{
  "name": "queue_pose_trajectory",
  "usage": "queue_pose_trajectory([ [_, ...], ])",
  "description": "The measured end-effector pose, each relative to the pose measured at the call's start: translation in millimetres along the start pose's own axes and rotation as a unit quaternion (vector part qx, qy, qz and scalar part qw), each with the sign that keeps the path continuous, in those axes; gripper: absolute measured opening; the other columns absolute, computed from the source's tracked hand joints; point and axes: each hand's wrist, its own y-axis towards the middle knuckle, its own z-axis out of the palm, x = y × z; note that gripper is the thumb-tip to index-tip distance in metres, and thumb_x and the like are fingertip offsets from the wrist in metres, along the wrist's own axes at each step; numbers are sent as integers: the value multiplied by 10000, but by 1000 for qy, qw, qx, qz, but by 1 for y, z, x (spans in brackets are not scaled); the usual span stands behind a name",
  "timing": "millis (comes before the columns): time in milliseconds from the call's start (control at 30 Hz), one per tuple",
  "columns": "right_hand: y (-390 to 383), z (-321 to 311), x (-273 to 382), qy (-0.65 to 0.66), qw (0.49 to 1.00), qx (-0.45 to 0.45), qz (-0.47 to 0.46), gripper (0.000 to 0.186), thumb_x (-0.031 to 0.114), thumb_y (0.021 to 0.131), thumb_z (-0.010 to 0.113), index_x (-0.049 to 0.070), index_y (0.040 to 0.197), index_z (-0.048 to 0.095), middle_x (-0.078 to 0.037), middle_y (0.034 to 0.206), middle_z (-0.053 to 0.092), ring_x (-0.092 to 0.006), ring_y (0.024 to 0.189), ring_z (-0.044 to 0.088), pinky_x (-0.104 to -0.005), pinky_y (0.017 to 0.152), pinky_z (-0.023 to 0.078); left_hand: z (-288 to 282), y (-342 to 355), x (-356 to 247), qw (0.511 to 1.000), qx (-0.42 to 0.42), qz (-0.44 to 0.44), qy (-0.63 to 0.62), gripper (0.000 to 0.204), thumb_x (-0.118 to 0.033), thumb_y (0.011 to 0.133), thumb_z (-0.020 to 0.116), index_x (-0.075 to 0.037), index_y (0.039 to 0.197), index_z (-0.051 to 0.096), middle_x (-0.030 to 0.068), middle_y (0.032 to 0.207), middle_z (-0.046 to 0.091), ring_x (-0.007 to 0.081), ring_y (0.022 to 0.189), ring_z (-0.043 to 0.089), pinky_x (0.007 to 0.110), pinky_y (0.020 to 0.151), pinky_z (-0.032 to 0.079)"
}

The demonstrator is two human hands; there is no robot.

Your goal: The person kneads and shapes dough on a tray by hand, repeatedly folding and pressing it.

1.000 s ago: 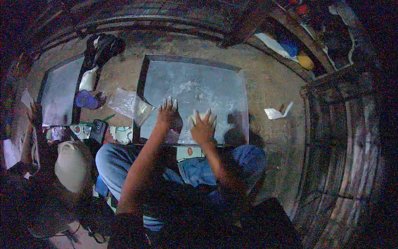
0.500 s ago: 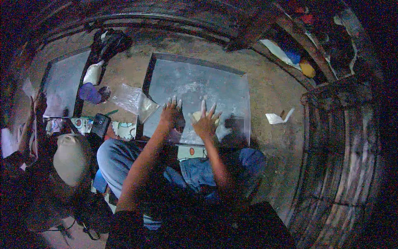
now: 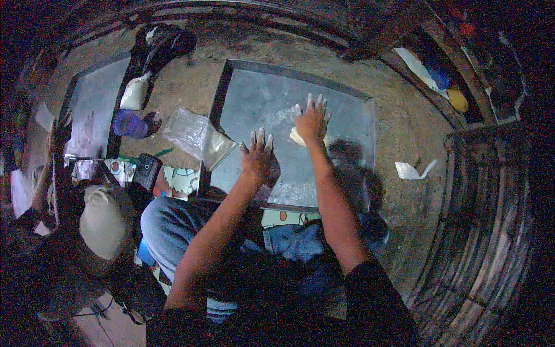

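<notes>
My right hand (image 3: 313,123) has just moved up the tray (image 3: 250,87): half a second ago it was over the lower middle of it, and now it reaches to about its centre, my forearm straighter behind it. The pale lump (image 3: 297,137), dough by the look of it, has gone up the tray too. It now lies near the middle of the frame, partly hidden under my palm and showing at the left of my wrist. I take this as the outward part of a push, with the dough being worked away from me. My right fingers are spread, whitened at the tips, and reach past the lump, pinching nothing. My left hand (image 3: 259,162) has stayed over the lower left of the tray, beside the clear plastic bag (image 3: 188,134), fingers spread and holding nothing; whether it touches the surface I cannot tell.
</notes>
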Motion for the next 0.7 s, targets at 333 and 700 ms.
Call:
queue_pose_trajectory([
  [333,-137,-66,8,-96,986,103,-91,635,473,860,520,181,1407,385,-273,1465,250,-530,1341,177,-710,1019,144,9,5,9,998,-48,27,-7,874,-316,797,642,-171,1491,132,144,1557,48,374,1417,136,642,1056,198],
  [700,-185,-92,-7,-49,982,159,-86,569,50,714,631,144,1260,505,-216,1258,438,-405,1147,421,-476,993,350,55,29,14,995,-94,-8,33,790,-335,819,585,-182,1482,185,134,1563,47,342,1433,98,653,1050,173],
])
